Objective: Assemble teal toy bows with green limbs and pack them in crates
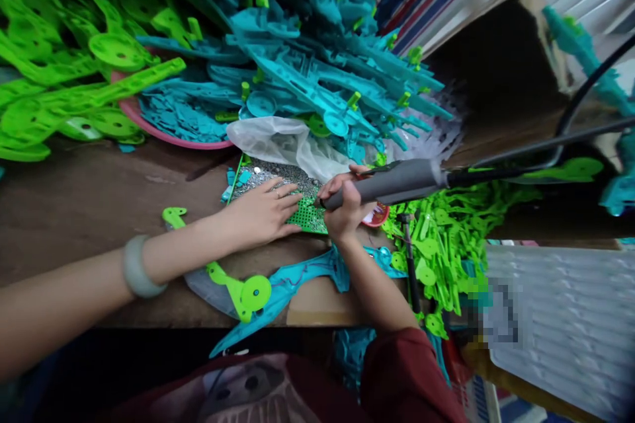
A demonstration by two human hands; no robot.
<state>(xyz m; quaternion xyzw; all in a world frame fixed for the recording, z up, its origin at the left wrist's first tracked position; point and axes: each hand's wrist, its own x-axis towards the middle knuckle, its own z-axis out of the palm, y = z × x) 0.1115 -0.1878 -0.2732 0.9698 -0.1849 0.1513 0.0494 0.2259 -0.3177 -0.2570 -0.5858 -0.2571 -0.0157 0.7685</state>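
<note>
My left hand point(268, 208) lies palm down with fingers spread over a green perforated tray point(310, 218) full of small metal screws point(275, 175). A ring and a pale bracelet are on that arm. My right hand point(344, 211) is wrapped round a grey electric screwdriver point(391, 184), its tip pointing left over the tray and its cord running off to the right. Below the hands a teal plastic bow-shaped part point(292, 281) lies across the table edge. A lime-green part with a round disc point(248, 294) lies beside it, on its left.
Teal parts point(307, 73) are heaped behind the tray, near a pink basin point(183, 142) of small teal pieces. Lime-green parts point(44, 73) pile up at left and more point(446, 238) at right. A hammer point(411, 264) lies right of my forearm. A cardboard box point(496, 59) stands behind.
</note>
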